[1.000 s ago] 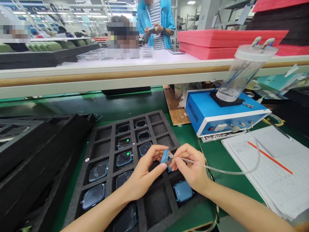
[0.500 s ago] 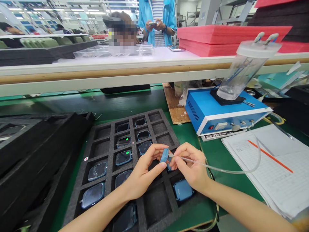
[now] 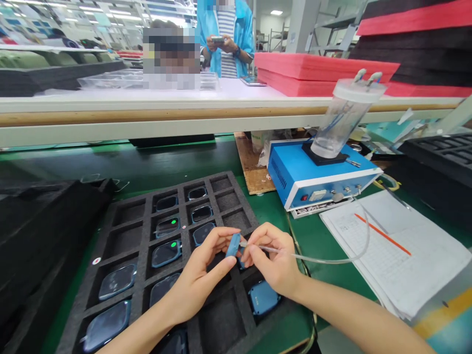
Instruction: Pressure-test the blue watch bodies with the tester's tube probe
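A small blue watch case point(image 3: 233, 245) is pinched on edge between the fingers and thumb of my left hand point(image 3: 201, 270). Close on its right, my right hand point(image 3: 275, 258) grips the end of a clear thin tube point(image 3: 324, 259), its tip at the side of the case. Both hands are over a black foam tray point(image 3: 143, 275) with square compartments. Several watch cases with dark glass lie in it, two bearing green dots. Under my right hand a blue case point(image 3: 264, 297) rests back side up in its compartment.
A blue machine point(image 3: 320, 172) carrying a clear cylinder point(image 3: 341, 120) stands at the back right. Papers point(image 3: 398, 246) with an orange stick point(image 3: 383, 234) lie to the right. More black foam point(image 3: 44, 236) is at the left. Beyond the raised shelf point(image 3: 147, 115) are two people.
The view has turned slightly, so the tray, machine and both hands appear further left. Both hands keep their hold on the case and tube.
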Tool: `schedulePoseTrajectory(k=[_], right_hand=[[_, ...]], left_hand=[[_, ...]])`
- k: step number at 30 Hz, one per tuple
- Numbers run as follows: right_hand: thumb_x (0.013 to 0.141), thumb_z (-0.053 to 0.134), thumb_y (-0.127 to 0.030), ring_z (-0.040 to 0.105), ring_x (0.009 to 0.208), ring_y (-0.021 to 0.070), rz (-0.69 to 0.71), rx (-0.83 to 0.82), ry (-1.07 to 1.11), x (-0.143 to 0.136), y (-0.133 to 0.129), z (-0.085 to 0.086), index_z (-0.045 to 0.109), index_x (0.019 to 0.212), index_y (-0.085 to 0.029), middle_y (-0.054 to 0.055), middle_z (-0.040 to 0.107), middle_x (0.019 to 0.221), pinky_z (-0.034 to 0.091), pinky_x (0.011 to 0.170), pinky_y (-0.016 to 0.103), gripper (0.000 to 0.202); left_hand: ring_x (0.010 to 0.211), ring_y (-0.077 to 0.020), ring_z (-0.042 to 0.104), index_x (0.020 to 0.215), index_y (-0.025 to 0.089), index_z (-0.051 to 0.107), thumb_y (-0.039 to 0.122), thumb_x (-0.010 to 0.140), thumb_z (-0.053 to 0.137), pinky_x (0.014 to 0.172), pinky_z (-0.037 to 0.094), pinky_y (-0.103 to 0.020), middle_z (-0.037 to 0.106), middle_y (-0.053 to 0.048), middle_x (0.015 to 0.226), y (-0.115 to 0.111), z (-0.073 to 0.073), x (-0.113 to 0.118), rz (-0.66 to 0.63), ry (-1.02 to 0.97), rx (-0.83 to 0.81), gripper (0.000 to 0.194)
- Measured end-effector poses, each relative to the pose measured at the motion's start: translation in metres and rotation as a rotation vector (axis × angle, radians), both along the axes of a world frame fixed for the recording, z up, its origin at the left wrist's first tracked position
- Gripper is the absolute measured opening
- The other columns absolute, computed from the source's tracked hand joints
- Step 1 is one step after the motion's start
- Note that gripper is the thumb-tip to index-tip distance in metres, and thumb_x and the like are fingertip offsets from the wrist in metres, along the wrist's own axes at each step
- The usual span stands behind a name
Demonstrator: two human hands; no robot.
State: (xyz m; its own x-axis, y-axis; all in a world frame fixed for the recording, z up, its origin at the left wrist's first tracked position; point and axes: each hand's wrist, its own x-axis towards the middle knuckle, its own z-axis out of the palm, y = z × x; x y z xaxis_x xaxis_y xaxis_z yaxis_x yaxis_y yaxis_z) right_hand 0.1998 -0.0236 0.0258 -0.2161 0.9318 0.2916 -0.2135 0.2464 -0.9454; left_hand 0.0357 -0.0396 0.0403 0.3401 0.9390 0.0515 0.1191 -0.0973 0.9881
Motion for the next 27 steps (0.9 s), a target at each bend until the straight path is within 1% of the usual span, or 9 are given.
schedulePoseTrajectory(k=[8,15,20,22,25,27], right_hand=[[0.074,0.056,-0.015,0.058,0.046,0.0126,-0.002,-0.019,0.022,-0.002,0.001,0.0,0.05,0.074,-0.018,-0.001,0.063,0.056,0.05,0.048,0.024,0.006],[0.074,0.054,-0.013,0.058,0.046,0.0118,0.0,-0.013,0.031,-0.003,0.002,0.0,0.051,0.074,-0.018,0.0,0.063,0.057,0.05,0.048,0.023,0.006],[0.075,0.052,-0.011,0.058,0.046,0.0125,-0.01,0.029,0.021,-0.001,0.001,-0.002,0.051,0.075,-0.018,0.0,0.063,0.057,0.049,0.047,0.023,0.008],[0.073,0.052,-0.009,0.058,0.046,0.0128,-0.06,0.132,0.001,0.001,-0.002,-0.004,0.052,0.075,-0.019,0.0,0.063,0.057,0.049,0.047,0.024,0.011],[0.067,0.052,-0.006,0.057,0.045,0.0134,-0.161,0.424,-0.004,0.0,-0.009,-0.006,0.053,0.071,-0.021,0.0,0.061,0.055,0.047,0.047,0.025,0.015],[0.065,0.05,-0.006,0.055,0.042,0.013,-0.188,0.603,0.007,-0.003,-0.012,-0.007,0.053,0.067,-0.022,-0.002,0.058,0.05,0.046,0.046,0.024,0.016]], left_hand=[[0.094,-0.019,0.053,0.113,0.024,0.047,0.035,0.088,0.049,0.088,0.041,-0.03,0.057,-0.006,0.109,0.003,-0.001,0.0,0.001,0.037,0.014,0.028],[0.1,-0.0182,0.05,0.114,0.027,0.046,0.035,0.088,0.049,0.09,0.038,-0.027,0.055,-0.003,0.113,0.002,-0.002,-0.001,-0.001,0.036,-0.002,0.027],[0.096,-0.0176,0.052,0.112,0.027,0.05,0.034,0.086,0.052,0.087,0.039,-0.026,0.057,-0.003,0.111,0.002,0.0,0.0,0.008,-0.019,-0.039,0.026],[0.088,-0.0166,0.054,0.111,0.025,0.052,0.034,0.087,0.051,0.082,0.041,-0.025,0.059,-0.003,0.107,0.004,-0.001,0.0,0.032,-0.071,-0.074,0.026],[0.072,-0.0139,0.052,0.11,0.018,0.055,0.038,0.088,0.046,0.071,0.042,-0.025,0.062,-0.004,0.09,0.008,-0.005,-0.001,0.133,-0.194,-0.159,0.03],[0.065,-0.0129,0.05,0.107,0.013,0.057,0.04,0.088,0.045,0.066,0.042,-0.024,0.061,-0.004,0.076,0.013,-0.005,-0.002,0.216,-0.276,-0.228,0.035]])
